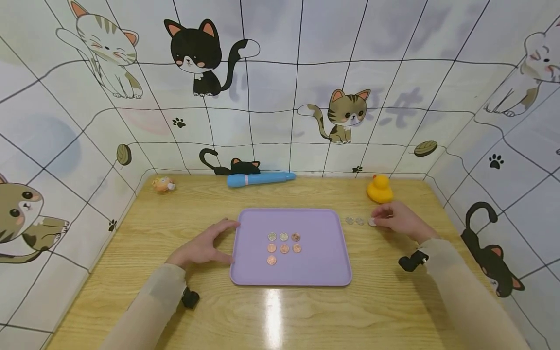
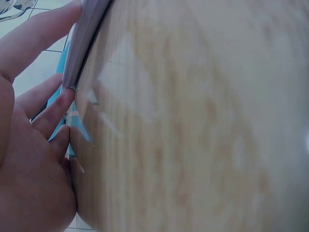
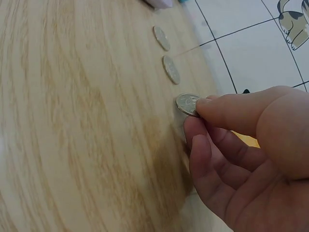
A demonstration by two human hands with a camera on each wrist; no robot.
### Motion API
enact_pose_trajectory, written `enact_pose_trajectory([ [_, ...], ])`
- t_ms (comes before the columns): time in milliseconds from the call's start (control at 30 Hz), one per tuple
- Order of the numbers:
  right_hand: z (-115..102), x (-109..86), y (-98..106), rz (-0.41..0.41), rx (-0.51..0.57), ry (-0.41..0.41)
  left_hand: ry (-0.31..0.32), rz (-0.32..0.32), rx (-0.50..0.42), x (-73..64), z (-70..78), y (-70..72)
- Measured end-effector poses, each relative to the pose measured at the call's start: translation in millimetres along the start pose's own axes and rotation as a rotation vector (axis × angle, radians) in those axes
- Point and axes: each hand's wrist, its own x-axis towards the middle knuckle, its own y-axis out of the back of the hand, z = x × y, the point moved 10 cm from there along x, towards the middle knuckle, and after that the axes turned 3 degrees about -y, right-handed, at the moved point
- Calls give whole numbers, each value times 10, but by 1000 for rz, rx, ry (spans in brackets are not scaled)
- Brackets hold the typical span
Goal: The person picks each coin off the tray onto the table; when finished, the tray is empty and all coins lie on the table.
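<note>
My right hand (image 1: 399, 221) pinches a silver coin (image 3: 186, 103) between thumb and fingertips, close over the table to the right of the tray. Two more silver coins, one (image 3: 171, 70) nearer and one (image 3: 161, 38) farther, lie in a row beside it. On the lilac tray (image 1: 319, 262) several coins sit in short rows: two silvery ones at the top left, the others copper, such as this copper coin (image 1: 271, 260). My left hand (image 1: 202, 247) rests at the tray's left edge with thumb and fingers spread, fingertips touching the rim (image 2: 79, 43).
A yellow rubber duck (image 1: 379, 189) stands just beyond my right hand. At the back of the wooden table (image 1: 192, 194) lie a blue pen-like stick (image 1: 262, 179) and a small orange-and-white figure (image 1: 164, 184). Cat-print sheeting (image 1: 280, 126) walls the back and sides.
</note>
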Motion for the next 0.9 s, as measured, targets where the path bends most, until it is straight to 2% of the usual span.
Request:
enact_pose_trajectory([
  [200, 37, 9, -22, -2, 21, -7, 33, 1, -3, -6, -42, 3],
  [467, -14, 33, -30, 52, -136, 24, 32, 0, 5, -9, -19, 5],
  [700, 24, 61, -47, 67, -164, 4, 47, 4, 10, -23, -46, 4],
  [900, 11, 73, -60, 85, -197, 26, 54, 7, 11, -22, -56, 9],
])
